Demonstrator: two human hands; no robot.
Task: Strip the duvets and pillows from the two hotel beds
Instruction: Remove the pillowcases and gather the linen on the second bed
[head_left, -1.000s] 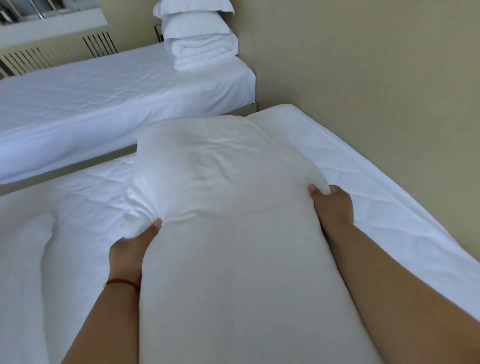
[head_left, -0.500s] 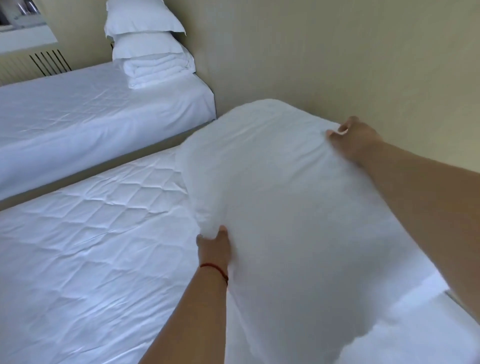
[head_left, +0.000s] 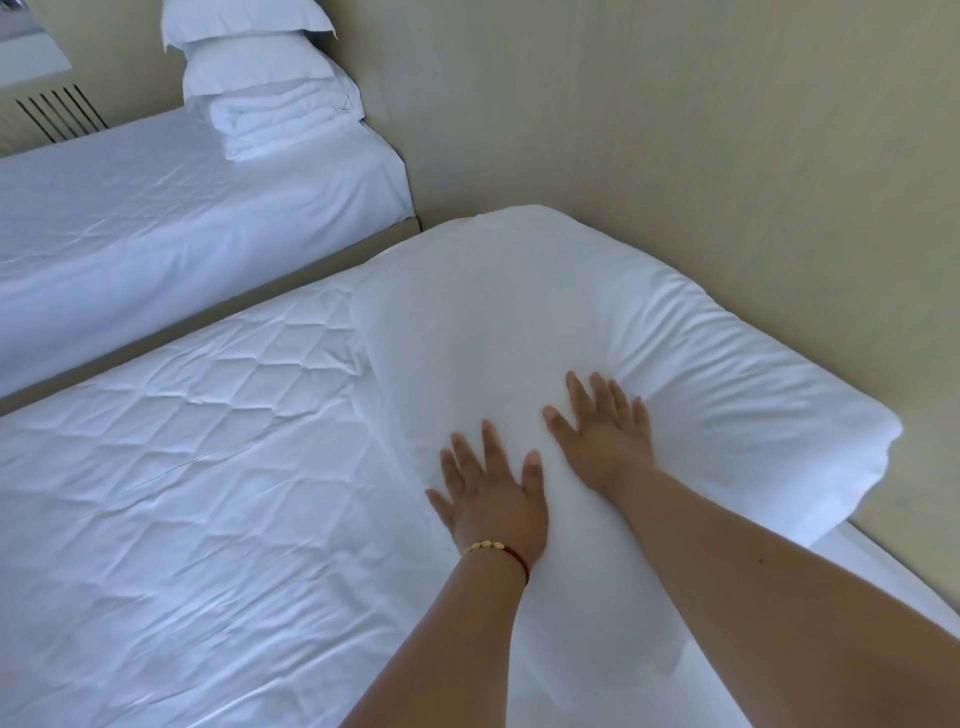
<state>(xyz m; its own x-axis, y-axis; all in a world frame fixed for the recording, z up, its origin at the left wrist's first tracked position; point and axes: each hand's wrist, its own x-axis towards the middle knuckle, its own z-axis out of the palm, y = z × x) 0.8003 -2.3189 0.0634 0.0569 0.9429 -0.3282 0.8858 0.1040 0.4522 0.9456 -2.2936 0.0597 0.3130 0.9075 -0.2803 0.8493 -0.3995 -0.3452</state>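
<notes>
A folded white duvet (head_left: 519, 322) lies at the head of the near bed (head_left: 171, 493), against the beige wall. My left hand (head_left: 491, 493) presses flat on its near edge, fingers spread, a bracelet on the wrist. My right hand (head_left: 605, 436) presses flat on the duvet just to the right, fingers straight. On the far bed (head_left: 156, 218) two white pillows (head_left: 254, 47) are stacked on a folded duvet (head_left: 280, 122) at its head.
The near bed shows a bare quilted mattress cover on the left. A narrow gap with a beige bed base (head_left: 234, 306) separates the two beds. The beige wall (head_left: 675, 130) runs along the right. A slatted vent (head_left: 57, 111) sits at the far left.
I carried the folded duvet up to the head of the near bed and set it down. Both hands let go of its sides and now press flat on top.
</notes>
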